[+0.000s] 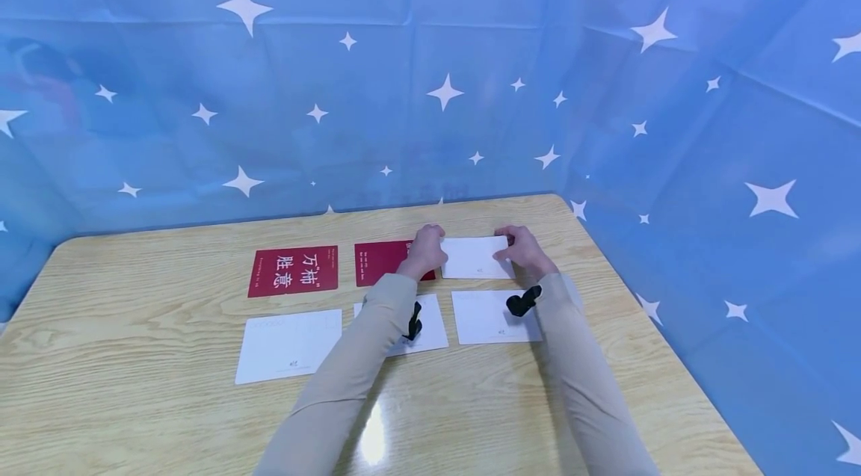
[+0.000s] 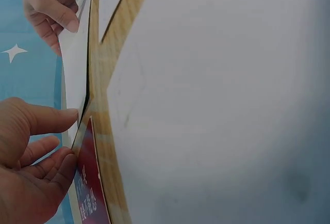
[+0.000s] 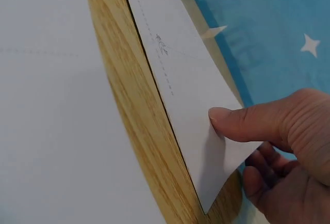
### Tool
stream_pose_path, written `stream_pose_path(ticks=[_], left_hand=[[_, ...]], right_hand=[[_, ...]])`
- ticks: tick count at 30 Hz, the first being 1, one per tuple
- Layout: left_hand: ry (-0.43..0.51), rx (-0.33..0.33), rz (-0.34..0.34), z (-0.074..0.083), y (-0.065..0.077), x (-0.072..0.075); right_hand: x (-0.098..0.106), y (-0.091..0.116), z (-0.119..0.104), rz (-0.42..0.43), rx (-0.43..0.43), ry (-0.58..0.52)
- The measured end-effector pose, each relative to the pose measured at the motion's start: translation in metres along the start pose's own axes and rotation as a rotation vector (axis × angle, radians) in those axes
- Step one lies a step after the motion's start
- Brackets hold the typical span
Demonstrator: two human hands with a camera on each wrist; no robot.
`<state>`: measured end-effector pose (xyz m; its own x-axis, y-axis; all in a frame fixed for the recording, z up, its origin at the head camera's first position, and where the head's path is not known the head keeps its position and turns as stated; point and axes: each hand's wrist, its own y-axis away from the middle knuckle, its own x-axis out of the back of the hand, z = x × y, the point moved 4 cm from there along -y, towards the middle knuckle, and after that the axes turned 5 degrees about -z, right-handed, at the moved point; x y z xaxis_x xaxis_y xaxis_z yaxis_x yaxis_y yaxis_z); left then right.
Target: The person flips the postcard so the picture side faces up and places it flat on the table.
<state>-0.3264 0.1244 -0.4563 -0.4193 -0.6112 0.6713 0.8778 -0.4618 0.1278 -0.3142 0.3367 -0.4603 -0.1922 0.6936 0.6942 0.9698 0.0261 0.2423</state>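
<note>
At the back right of the table, a white card (image 1: 471,255) with small print lies between my two hands. My left hand (image 1: 425,252) pinches its left end; the thumb and fingertips meet at the card's edge in the left wrist view. My right hand (image 1: 527,250) holds the opposite end, thumb (image 3: 232,123) on the white face and fingers curled beneath, and that corner bends up a little. Under the left hand and wrist, a red card (image 1: 383,263) with white lettering is partly hidden. Another white card (image 1: 480,319) lies just in front, below the right wrist.
Further left lies a red card (image 1: 292,272) with large white characters. A white card (image 1: 285,345) lies in front of it, and another (image 1: 427,326) is partly covered by the left sleeve. Behind the wooden table (image 1: 134,326) hangs a blue curtain (image 1: 377,125) with white stars.
</note>
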Motion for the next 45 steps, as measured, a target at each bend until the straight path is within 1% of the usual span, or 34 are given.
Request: stream_pose_path(ticks=[6,9,11,14,17,22,24,27,30,33,36,39,45], left_hand=[[0.004,0.002,0.001,-0.001,-0.001,-0.001],[-0.01,0.003,0.006,0.0,-0.001,-0.001],[-0.018,0.0,0.013,0.001,0.0,-0.001],[-0.008,-0.012,0.023,0.001,0.001,-0.001],[0.013,-0.031,0.034,0.001,0.001,-0.002],[0.048,-0.089,0.072,0.001,-0.001,-0.001],[0.09,-0.113,0.09,0.001,-0.002,0.0],[0.2,-0.124,0.099,-0.001,-0.003,0.003],[0.338,-0.1,0.09,-0.003,-0.002,0.004],[0.426,-0.07,0.092,-0.006,0.001,0.006],[0.473,-0.057,0.101,-0.006,0.003,0.009],[0.49,-0.058,0.111,-0.006,0.004,0.011],[0.534,-0.089,0.117,-0.002,0.006,0.018]], right_hand=[[0.003,0.004,0.002,0.025,-0.039,-0.063],[0.005,0.007,0.003,0.044,-0.022,-0.074],[0.007,0.009,0.004,0.06,0.006,-0.088],[0.008,0.011,0.005,0.081,0.04,-0.136],[0.01,0.014,0.009,0.083,0.045,-0.191],[0.012,0.017,0.013,0.099,0.017,-0.228],[0.013,0.019,0.013,0.112,0.013,-0.24],[0.015,0.021,0.013,0.13,0.019,-0.261],[0.018,0.024,0.012,0.143,0.027,-0.287],[0.018,0.027,0.012,0.145,0.035,-0.301],[0.019,0.029,0.011,0.154,0.062,-0.307],[0.02,0.031,0.009,0.162,0.076,-0.303],[0.026,0.031,0.004,0.179,0.072,-0.309]])
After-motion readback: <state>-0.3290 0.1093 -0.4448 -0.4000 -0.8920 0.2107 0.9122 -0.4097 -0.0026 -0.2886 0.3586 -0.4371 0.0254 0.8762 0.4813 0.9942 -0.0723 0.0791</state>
